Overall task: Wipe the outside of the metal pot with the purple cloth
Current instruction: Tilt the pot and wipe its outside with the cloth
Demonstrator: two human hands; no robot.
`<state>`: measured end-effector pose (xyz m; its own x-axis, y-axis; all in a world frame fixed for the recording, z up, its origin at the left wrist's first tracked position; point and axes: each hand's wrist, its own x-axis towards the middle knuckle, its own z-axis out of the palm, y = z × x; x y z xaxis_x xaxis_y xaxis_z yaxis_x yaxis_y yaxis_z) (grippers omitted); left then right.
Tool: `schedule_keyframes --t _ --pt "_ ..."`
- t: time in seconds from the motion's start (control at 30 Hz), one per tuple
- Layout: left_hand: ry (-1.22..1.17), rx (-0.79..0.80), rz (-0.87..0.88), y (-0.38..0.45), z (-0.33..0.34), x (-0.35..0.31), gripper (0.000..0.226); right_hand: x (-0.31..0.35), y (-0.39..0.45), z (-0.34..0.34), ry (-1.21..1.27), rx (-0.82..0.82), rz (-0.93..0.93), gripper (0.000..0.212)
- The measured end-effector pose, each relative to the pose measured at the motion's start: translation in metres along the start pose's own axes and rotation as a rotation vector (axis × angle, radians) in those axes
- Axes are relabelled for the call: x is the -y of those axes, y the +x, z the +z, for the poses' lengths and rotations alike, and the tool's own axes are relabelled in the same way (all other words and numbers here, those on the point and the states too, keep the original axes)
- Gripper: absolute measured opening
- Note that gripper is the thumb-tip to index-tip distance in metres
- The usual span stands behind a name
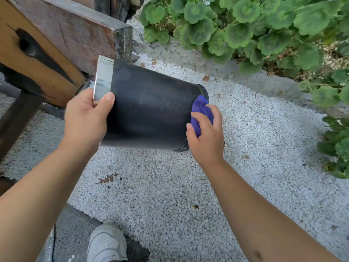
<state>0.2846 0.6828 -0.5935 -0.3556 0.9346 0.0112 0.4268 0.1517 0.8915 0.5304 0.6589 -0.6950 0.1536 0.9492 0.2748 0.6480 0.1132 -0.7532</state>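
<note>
A dark metal pot [149, 108] with a shiny silver rim band is held on its side in the air, its mouth to the left and its base to the right. My left hand [86, 118] grips the rim, thumb over the outer wall. My right hand [206, 135] holds a bunched purple cloth [201, 112] against the pot's wall near its base edge. Part of the cloth is hidden under my fingers.
White gravel [170, 186] covers the ground below. A wooden bench or beam [56, 44] stands at the upper left, close to the pot's rim. Green leafy plants [255, 29] fill the top right. My white shoe [106, 242] is at the bottom.
</note>
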Motion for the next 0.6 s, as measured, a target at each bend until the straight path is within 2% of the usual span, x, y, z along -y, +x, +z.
schedule_keyframes --t 0.17,0.27,0.33,0.43,0.6 --pt "0.016 0.064 0.026 -0.011 -0.009 0.0 0.017 -0.001 0.017 -0.001 0.023 0.044 0.013 0.026" --pt "0.111 0.131 0.045 -0.017 -0.018 0.011 0.027 0.001 0.033 0.0 0.072 0.086 0.047 0.025" --pt "0.197 0.1 -0.022 -0.02 -0.017 0.02 0.022 0.007 0.043 0.004 0.109 0.13 0.102 0.024" --pt "0.191 0.074 -0.057 -0.014 -0.012 0.015 0.021 0.014 0.066 0.007 0.147 0.147 0.182 0.023" --pt "0.341 0.091 0.1 0.004 -0.017 -0.021 0.021 0.013 0.085 -0.006 0.172 0.166 0.197 0.023"
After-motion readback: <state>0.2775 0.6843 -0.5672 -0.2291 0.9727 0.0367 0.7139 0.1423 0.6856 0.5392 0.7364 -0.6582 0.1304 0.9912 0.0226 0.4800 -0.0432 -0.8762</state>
